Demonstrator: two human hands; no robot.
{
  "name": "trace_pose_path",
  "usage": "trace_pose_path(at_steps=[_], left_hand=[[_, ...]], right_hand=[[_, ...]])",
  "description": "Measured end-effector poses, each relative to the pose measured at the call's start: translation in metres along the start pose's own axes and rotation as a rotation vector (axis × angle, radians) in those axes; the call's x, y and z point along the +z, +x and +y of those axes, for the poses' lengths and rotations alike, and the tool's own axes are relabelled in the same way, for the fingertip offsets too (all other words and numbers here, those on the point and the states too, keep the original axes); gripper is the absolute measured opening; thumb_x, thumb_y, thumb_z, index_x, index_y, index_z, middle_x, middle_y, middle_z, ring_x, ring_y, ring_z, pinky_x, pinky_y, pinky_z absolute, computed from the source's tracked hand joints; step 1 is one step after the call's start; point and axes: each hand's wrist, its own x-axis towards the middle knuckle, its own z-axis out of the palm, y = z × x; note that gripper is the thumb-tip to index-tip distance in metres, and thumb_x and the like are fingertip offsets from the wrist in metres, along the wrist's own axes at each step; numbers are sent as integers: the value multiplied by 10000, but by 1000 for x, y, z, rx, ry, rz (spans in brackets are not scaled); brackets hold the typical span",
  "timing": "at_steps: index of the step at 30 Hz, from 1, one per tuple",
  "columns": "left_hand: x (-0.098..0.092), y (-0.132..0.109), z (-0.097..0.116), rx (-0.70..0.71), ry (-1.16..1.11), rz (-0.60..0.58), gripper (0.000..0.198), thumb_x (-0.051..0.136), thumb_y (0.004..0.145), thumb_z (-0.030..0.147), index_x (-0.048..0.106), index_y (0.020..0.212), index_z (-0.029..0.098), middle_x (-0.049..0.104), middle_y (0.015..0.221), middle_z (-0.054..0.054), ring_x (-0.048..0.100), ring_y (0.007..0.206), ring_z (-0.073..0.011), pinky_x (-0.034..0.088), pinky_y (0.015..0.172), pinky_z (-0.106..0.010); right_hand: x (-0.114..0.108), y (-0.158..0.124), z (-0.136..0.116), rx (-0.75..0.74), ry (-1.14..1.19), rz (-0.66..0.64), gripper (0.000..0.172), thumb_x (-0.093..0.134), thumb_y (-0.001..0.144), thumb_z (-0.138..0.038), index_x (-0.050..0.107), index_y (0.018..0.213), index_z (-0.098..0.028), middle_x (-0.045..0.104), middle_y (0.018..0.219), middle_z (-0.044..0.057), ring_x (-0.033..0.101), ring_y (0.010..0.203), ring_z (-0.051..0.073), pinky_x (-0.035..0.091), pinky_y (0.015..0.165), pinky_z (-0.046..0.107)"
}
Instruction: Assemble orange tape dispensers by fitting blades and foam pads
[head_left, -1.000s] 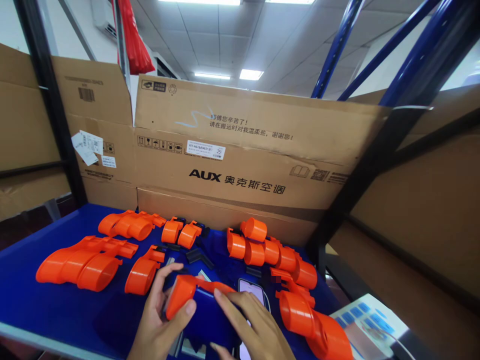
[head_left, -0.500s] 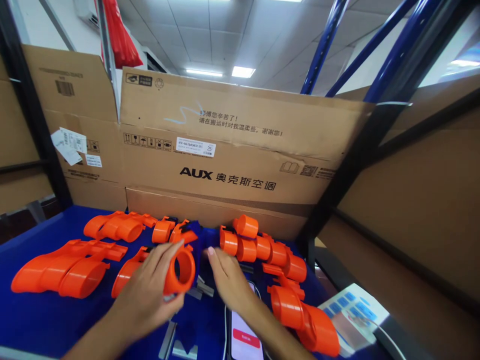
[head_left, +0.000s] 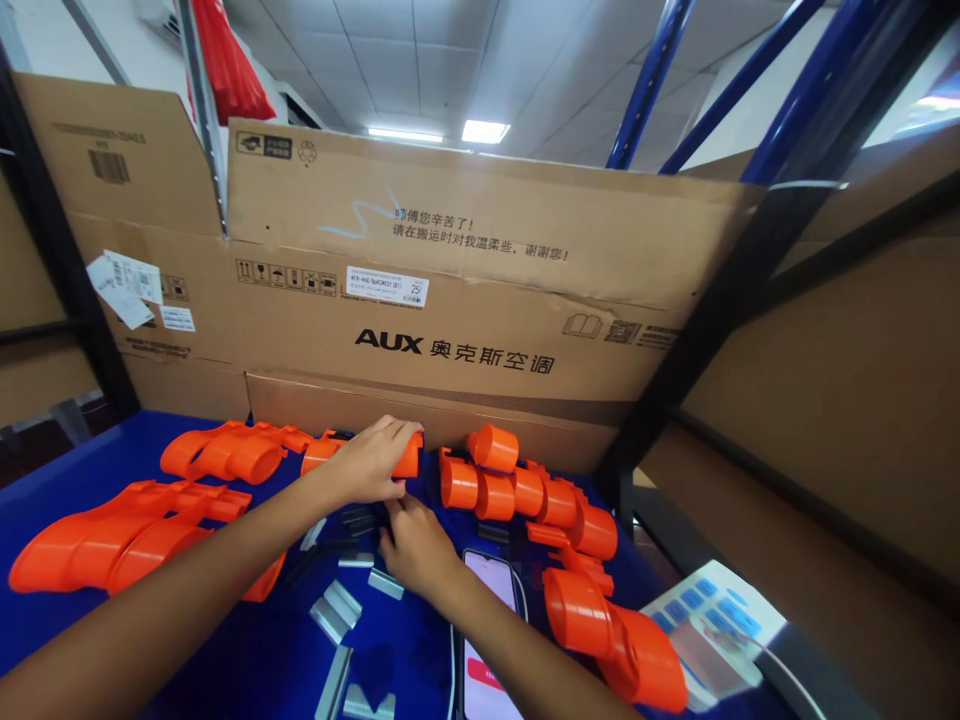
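a blue counter [head_left: 67, 630] runs across the near part of the scene, with a tall cardboard box [head_left: 465, 300] printed "aux" standing along its far edge. at the far left of the counter lie large curved orange housings [head_left: 112, 540], and a smaller orange housing [head_left: 225, 452] lies farther back.

right of these, the person's left arm stretches from the near left towards the box. the left hand [head_left: 371, 462] rests palm down with its fingers curled closed over an orange sleeve [head_left: 410, 458], which sits on the counter at its far edge, just in front of the box; only the sleeve's right end shows past the fingers.

just nearer, the right hand [head_left: 414, 545] lies with its back up and its fingers bent down among small dark clips [head_left: 358, 520]; i cannot tell whether it grips one. grey metal brackets [head_left: 337, 610] lie near the left of this hand, and a phone [head_left: 489, 590] lies just beside the wrist on the right.

further right, a cluster of orange cylinders [head_left: 517, 490] trails towards the near right, ending in a bigger orange housing [head_left: 622, 645]. at the right edge lies a white sheet with blue squares [head_left: 712, 620].
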Motion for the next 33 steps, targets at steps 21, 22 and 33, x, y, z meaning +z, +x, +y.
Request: trace_pose_path(at_steps=[21,22,33], left_hand=[[33,10,9,34,14,-72,481,647,934,371,536,1379,224,535,1480,-121,560,1282,-342,468,1039,-607],[23,3,6,22,19,-75,508,643,935,380,515,1403,229,518,1502,-125,541,1305,-348,450,1056,-613],[-99,-164,-40,-297,23,-194,592,679,865,486,545,1416,316,651,1418,-119,580,1292,-379,485,1034,-535]], right_hand=[[-38,-49,-8,-193,68,9,458,565,941,-271,560,1382,-148,572,1442,157,537,1330,301,419,1128,397],[-40,-52,-7,-186,66,17,465,562,943,-271,556,1390,-140,556,1459,170,523,1347,307,418,1131,404],[-67,-52,20,-186,51,131,350,500,985,-239,608,1312,-172,662,1280,138,626,1180,285,500,1061,457]])
